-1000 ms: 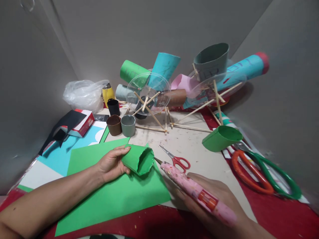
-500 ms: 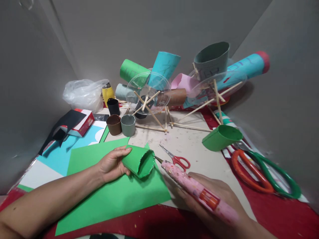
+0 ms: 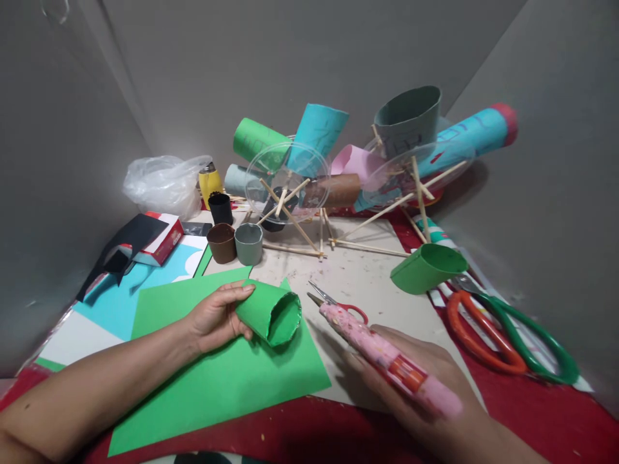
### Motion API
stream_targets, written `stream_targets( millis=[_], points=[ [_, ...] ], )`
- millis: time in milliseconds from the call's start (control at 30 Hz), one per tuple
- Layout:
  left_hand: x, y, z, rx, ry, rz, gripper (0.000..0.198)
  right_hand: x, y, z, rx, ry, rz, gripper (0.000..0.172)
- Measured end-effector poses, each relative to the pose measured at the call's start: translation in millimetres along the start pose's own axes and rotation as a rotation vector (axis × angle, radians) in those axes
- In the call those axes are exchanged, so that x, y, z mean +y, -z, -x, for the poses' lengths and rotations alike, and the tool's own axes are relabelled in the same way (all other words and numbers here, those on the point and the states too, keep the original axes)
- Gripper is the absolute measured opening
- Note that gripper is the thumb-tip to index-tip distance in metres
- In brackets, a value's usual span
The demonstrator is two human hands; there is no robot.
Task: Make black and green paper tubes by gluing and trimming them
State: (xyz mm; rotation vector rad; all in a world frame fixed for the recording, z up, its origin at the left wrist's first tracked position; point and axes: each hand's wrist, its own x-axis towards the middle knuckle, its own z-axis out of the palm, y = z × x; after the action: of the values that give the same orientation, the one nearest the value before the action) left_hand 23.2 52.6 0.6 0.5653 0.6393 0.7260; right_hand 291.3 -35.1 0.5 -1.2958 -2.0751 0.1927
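Note:
My left hand (image 3: 220,316) is closed around a green paper tube (image 3: 264,312), which lies tilted with its open end to the right. Glue-like shiny spots run along that rim. Below the tube is a sheet of green paper (image 3: 193,393). My right hand (image 3: 420,374) grips a pink patterned glue gun (image 3: 377,345) with a red-orange switch on top. Its dark nozzle points up and left, a short way off the tube's rim. Small scissors (image 3: 351,310) with red handles lie just behind the nozzle, partly hidden by the gun.
Behind stands a stick-and-plastic-disc wheel (image 3: 287,183) carrying coloured paper tubes. Short brown (image 3: 222,245), grey (image 3: 249,245) and black (image 3: 221,209) cups stand left. A green tube (image 3: 428,267) and large scissors (image 3: 512,335) lie right. A plastic bag (image 3: 164,183) and red box (image 3: 164,238) sit left.
The glue gun's nozzle has moved a little up and right, away from the green tube's rim. My left hand and the tube have hardly moved.

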Motion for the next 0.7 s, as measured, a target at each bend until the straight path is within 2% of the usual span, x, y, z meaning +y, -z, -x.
stream_targets(
  millis=[100,267,367,533,700],
  points=[
    [16,-10.7,11,0.003,-0.099,-0.08,0.013,0,4,-7,-0.101,0.03,0.02,0.023],
    [52,-35.8,48,0.031,-0.327,-0.256,0.017,14,6,-4,-0.189,-0.102,0.287,0.025],
    [67,-43.1,74,0.032,-0.426,-0.346,0.019,25,11,5,-0.251,-0.184,0.374,0.026],
    [73,-31.9,105,0.1,-0.486,-0.428,0.018,33,23,26,-0.275,-0.277,0.439,0.032],
    [65,-15.9,122,0.175,-0.451,-0.491,0.019,10,24,39,-0.124,-0.204,0.351,0.038]
  ],
)
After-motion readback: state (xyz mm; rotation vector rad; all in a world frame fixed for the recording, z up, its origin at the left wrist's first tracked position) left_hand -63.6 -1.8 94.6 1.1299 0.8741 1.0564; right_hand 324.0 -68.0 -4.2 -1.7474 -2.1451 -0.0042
